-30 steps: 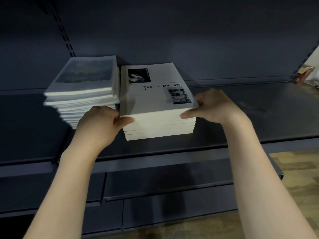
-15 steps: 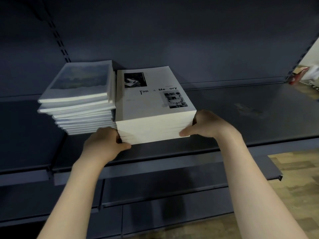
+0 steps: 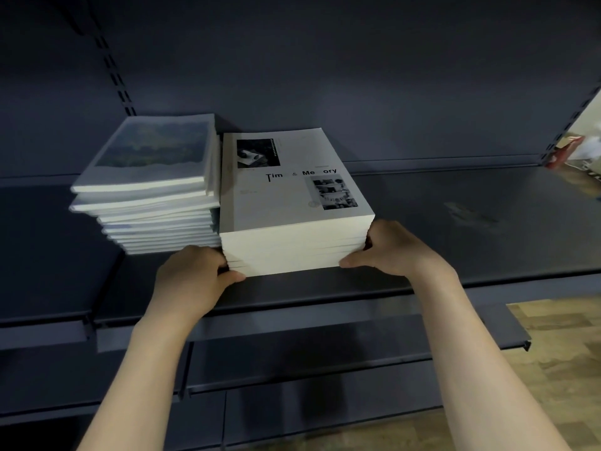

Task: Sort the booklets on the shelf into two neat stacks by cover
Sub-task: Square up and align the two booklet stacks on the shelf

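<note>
Two stacks of booklets stand side by side on the dark shelf [image 3: 487,242]. The right stack [image 3: 292,242] has white covers with small black-and-white photos and black lettering; its edges are squared. My left hand [image 3: 192,278] grips its lower front left corner, thumb along the bottom front edge. My right hand [image 3: 390,249] grips the lower front right corner, fingers curled round the side. The left stack [image 3: 156,209] carries a blue-green landscape cover; its booklets are staggered, the upper ones jutting out to the left.
The shelf runs on to the right of the stacks. A slotted upright [image 3: 113,73] stands on the back panel behind the left stack. Lower shelves [image 3: 292,369] lie under my arms. Wooden floor [image 3: 559,369] shows at the right, red and white items [image 3: 572,151] beyond the shelf's end.
Both hands have slid from the top corners of the right stack down to its bottom corners. The view has come closer to the stacks.
</note>
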`<action>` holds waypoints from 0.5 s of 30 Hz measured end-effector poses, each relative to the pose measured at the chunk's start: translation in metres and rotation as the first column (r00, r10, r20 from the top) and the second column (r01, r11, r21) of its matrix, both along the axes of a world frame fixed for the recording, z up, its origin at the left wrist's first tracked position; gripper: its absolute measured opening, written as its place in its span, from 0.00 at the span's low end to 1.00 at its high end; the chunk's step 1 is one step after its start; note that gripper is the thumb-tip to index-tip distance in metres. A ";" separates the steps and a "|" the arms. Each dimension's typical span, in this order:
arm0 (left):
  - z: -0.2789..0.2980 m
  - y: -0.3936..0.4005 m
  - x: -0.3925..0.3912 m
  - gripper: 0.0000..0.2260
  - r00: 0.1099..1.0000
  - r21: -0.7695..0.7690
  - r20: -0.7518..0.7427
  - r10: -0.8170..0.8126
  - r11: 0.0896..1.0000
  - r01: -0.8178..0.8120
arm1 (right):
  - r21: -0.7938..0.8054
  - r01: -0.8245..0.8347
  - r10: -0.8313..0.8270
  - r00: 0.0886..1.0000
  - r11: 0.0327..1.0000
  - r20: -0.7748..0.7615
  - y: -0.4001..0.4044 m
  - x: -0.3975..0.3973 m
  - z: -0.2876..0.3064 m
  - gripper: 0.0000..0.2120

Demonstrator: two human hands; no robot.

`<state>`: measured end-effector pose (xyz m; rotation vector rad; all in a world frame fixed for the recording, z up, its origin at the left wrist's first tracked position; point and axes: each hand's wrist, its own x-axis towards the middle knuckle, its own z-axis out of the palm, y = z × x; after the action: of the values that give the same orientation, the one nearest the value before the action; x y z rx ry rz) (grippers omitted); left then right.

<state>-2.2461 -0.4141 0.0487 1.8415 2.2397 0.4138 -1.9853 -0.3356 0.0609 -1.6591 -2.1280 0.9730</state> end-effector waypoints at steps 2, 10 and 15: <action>0.001 -0.001 -0.001 0.14 0.997 -0.014 0.074 0.013 1.000 -0.012 | 0.001 -0.003 0.003 1.000 1.000 -0.004 -0.001 0.000 0.000 0.24; 0.010 -0.004 -0.009 0.08 0.983 0.075 0.176 0.048 0.995 -0.061 | 0.018 -0.010 0.009 0.999 1.000 0.033 -0.002 0.001 -0.001 0.23; 0.005 -0.008 -0.003 0.09 0.999 0.207 0.039 0.006 0.978 -0.014 | 0.069 -0.013 0.009 0.998 0.997 0.063 0.000 -0.001 -0.001 0.25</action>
<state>-2.2492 -0.4221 0.0536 1.9024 2.2555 0.7035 -1.9866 -0.3360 0.0596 -1.6672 -2.1878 0.8499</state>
